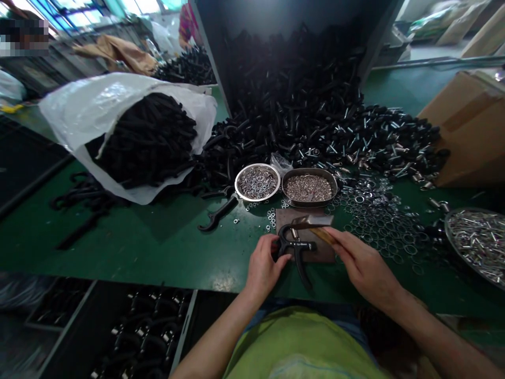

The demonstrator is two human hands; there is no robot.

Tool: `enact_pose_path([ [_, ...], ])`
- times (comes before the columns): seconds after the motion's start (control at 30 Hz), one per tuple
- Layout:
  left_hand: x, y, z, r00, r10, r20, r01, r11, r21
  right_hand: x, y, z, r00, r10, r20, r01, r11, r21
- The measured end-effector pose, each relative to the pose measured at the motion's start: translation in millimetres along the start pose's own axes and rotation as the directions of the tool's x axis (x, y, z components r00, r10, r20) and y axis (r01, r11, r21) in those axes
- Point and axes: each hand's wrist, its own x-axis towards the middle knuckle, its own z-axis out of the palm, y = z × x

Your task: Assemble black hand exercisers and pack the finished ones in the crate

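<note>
My left hand (263, 266) grips one black handle of a hand-grip exerciser (296, 251) with a metal spring at its top; the other handle points down toward me. My right hand (361, 260) is closed on a wooden-handled tool (315, 230) whose head lies over the spring. Both hands work above a small brown pad (324, 251) on the green table (158, 242). Just beyond stand a round metal bowl of washers (257, 182) and an oval metal dish of small parts (309, 187).
A huge pile of black handles (300, 105) spills from a dark bin. A white bag of black grips (138, 131) lies to the left. Loose metal rings (379, 216) cover the right, by a tray of pins (479, 237) and a cardboard box (469, 126). A crate of assembled grippers (145, 331) sits below.
</note>
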Motion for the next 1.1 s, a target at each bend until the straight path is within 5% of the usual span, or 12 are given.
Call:
enact_pose_path([
  [0.2, -2.4, -0.5, 1.9, 1.0, 0.022, -0.002, -0.022, 0.999, 0.036, -10.9, -7.1, 8.6, 0.985, 0.0, 0.17, 0.029, 0.985, -0.167],
  [0.37, -4.6, 4.5, 2.2, 0.995, 0.096, 0.015, -0.097, 0.978, 0.184, 7.5, -0.3, 10.5, 1.0, -0.009, 0.028, 0.013, 0.989, -0.146],
  [0.57, -3.5, 8.0, 1.5, 0.973, 0.127, 0.19, -0.206, 0.848, 0.488, 12.6, 25.2, 16.3, 0.997, 0.061, 0.049, -0.041, 0.943, -0.331],
  [0.67, 1.3, 8.4, -2.9, 0.976, 0.116, 0.182, -0.18, 0.904, 0.389, 0.2, 49.3, 10.9, 0.991, 0.107, -0.075, -0.13, 0.848, -0.513],
  [0.77, 5.7, 10.4, -3.4, 0.989, -0.028, 0.147, 0.028, 1.0, 0.005, -7.4, 76.0, 0.8, 0.978, 0.125, -0.166, -0.204, 0.732, -0.651],
  [0.83, 6.1, 12.4, 2.4, 0.953, -0.223, 0.206, 0.287, 0.882, -0.373, -2.3, 88.8, -6.7, 0.978, 0.103, -0.179, -0.197, 0.724, -0.661],
  [0.9, 3.8, 14.7, 12.3, 0.864, -0.385, 0.324, 0.5, 0.585, -0.639, 14.7, 92.7, -14.2, 0.981, 0.048, -0.189, -0.155, 0.778, -0.609],
  [0.97, -0.8, 17.7, 22.4, 0.783, -0.462, 0.417, 0.589, 0.334, -0.736, 43.9, 86.2, -20.2, 0.978, -0.027, -0.206, -0.084, 0.856, -0.51],
  [1.03, -6.8, 22.5, 28.7, 0.751, -0.482, 0.451, 0.611, 0.249, -0.752, 83.9, 72.0, -22.4, 0.975, -0.087, -0.206, -0.003, 0.916, -0.402],
  [1.1, -13.0, 30.5, 29.4, 0.757, -0.479, 0.445, 0.61, 0.274, -0.743, 130.4, 54.9, -18.8, 0.981, -0.103, -0.163, 0.045, 0.945, -0.324],
])
